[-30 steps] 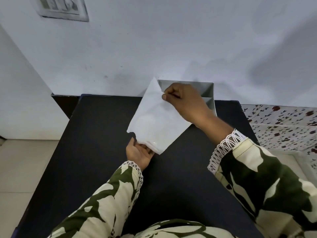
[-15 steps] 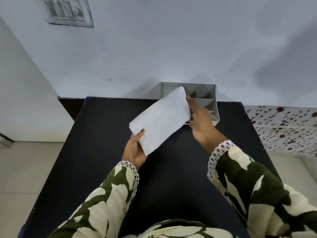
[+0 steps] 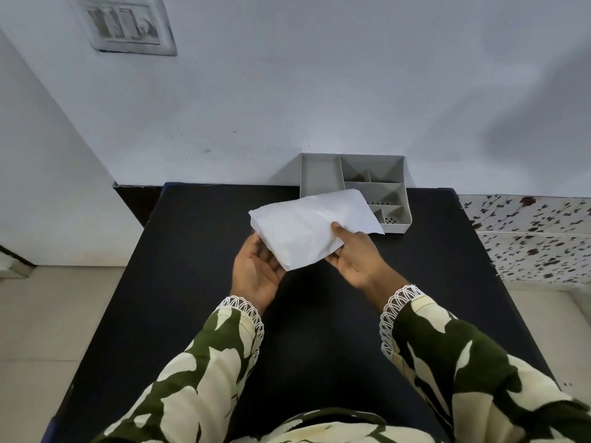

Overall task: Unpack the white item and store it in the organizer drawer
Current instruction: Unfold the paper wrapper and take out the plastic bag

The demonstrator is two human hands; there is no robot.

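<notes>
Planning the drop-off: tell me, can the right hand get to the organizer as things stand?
Probably yes. The organizer sits just beyond the right hand, nothing between them; only the white packet it grips overlaps the near edge.

A home room (plain): wall switchboard (image 3: 129, 25), floral tiles (image 3: 527, 238), tiled floor (image 3: 48, 314).

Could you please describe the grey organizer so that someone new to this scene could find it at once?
Look at the black table and follow it to its far edge, against the pale wall. There, right of centre, stands the grey organizer, just behind the white packet in the hands. It alone is a box split into several open compartments.
</notes>
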